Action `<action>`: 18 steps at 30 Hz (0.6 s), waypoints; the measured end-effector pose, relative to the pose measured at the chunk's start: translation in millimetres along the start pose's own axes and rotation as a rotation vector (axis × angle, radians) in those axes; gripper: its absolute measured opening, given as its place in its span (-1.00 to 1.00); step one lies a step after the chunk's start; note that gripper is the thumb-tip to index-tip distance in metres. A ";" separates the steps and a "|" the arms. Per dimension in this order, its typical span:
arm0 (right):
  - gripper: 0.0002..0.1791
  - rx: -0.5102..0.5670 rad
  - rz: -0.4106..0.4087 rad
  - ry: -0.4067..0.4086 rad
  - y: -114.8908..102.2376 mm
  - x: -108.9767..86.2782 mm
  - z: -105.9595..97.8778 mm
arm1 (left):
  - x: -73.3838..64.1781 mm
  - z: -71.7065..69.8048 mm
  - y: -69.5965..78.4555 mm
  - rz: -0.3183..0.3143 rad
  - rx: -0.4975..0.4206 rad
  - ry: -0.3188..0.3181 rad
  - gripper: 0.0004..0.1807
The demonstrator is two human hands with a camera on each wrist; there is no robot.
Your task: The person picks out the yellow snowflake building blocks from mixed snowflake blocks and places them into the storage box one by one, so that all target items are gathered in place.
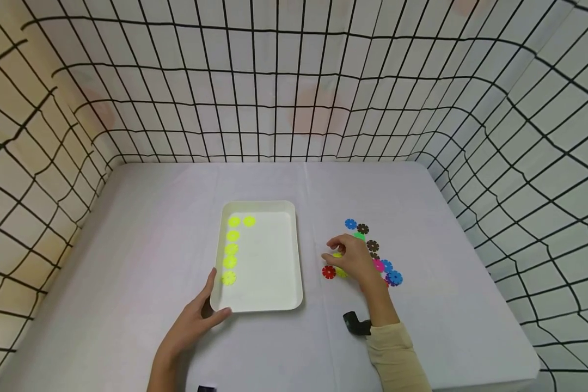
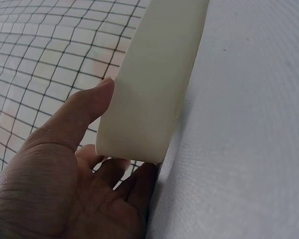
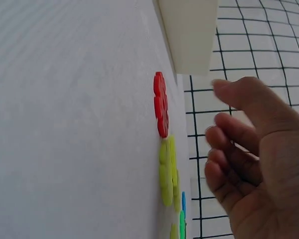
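A shallow white tray (image 1: 269,256) lies on the table, holding several yellow notched plastic discs (image 1: 231,248) in a column at its left, with one more beside the top. My left hand (image 1: 192,321) holds its near left corner, the thumb on the near rim and the fingers along the left side. In the left wrist view the thumb (image 2: 102,94) touches the tray wall (image 2: 144,94). My right hand (image 1: 355,258) hovers over the loose discs, fingers loosely bent and apart from the thumb, nothing between them. Below it lie a red disc (image 1: 329,271) and yellow discs (image 3: 166,169).
Blue discs (image 1: 394,277), brown discs (image 1: 372,245), a green disc (image 1: 360,236) and a pink disc (image 1: 379,265) lie scattered around the right hand. A black object (image 1: 356,324) shows beside the right wrist. Black wire mesh (image 1: 274,109) borders the table's back and sides.
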State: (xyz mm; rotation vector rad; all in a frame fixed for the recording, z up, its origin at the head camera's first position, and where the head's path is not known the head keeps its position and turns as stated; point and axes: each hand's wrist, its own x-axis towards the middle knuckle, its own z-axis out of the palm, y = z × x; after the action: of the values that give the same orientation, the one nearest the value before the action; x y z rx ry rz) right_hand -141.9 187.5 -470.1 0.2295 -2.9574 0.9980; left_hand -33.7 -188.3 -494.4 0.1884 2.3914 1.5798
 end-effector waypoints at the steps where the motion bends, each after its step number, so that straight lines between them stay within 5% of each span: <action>1: -0.66 -0.015 0.008 -0.003 3.0 -1.5 -0.6 | 0.2 0.1 0.0 0.001 0.000 0.000 0.06; 18: -0.61 -0.069 0.096 -0.046 28.3 -13.2 -4.3 | 0.8 -0.7 0.8 0.000 -0.017 -0.012 0.07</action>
State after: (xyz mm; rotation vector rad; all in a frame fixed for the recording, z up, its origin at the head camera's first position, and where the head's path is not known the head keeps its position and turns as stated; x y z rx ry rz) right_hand -133.0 214.1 -484.4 0.1124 -3.0642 0.9087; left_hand -34.7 -188.4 -493.6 0.1942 2.3682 1.5931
